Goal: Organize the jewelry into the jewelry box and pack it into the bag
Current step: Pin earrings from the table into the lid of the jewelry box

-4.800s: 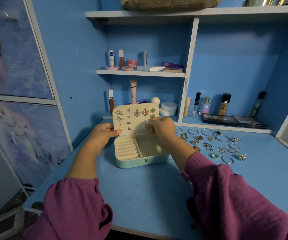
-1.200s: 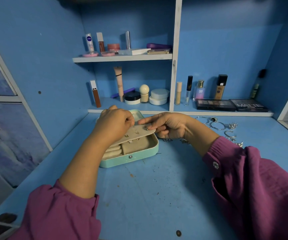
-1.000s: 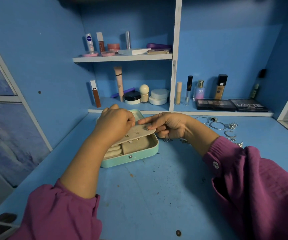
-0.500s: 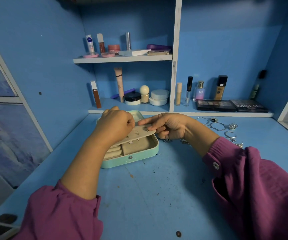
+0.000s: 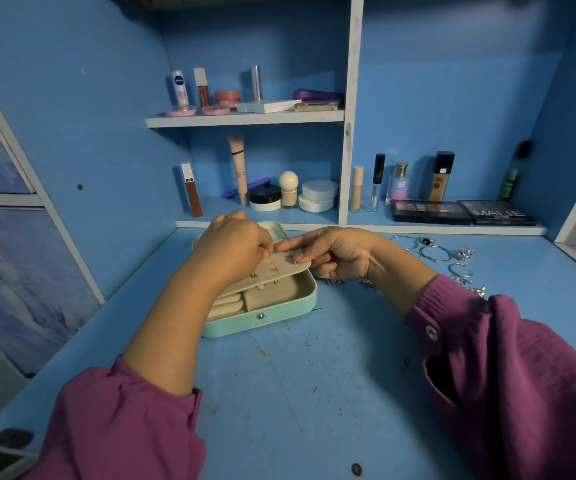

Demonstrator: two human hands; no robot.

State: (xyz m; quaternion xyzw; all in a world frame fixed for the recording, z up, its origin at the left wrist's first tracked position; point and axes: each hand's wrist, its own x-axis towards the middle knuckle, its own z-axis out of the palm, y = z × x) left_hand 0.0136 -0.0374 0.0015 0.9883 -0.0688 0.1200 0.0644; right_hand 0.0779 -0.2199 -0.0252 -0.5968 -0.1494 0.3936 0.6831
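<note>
A mint-green jewelry box [image 5: 262, 322] lies open on the blue desk [image 5: 314, 393], its lid flat behind it. A cream earring panel [image 5: 272, 271] is folded down over the box, backs of earring posts showing. My left hand [image 5: 234, 251] is curled over the panel's far left part, fingertips pinching at a post. My right hand [image 5: 335, 252] holds the panel's right edge between thumb and fingers. Loose silver rings and bangles [image 5: 435, 254] lie on the desk to the right, partly hidden by my right arm. No bag is in view.
Cosmetics fill the shelves behind: tubes and jars [image 5: 279, 192] on the lower shelf, eyeshadow palettes [image 5: 463, 212] at right, bottles [image 5: 203, 91] on the upper shelf. A white divider [image 5: 348, 133] stands behind the box. Specks dot the desk near me.
Earlier the panel stood upright with the earring fronts showing; it now lies tilted down over the box. Over the last second both hands stay almost still on it.
</note>
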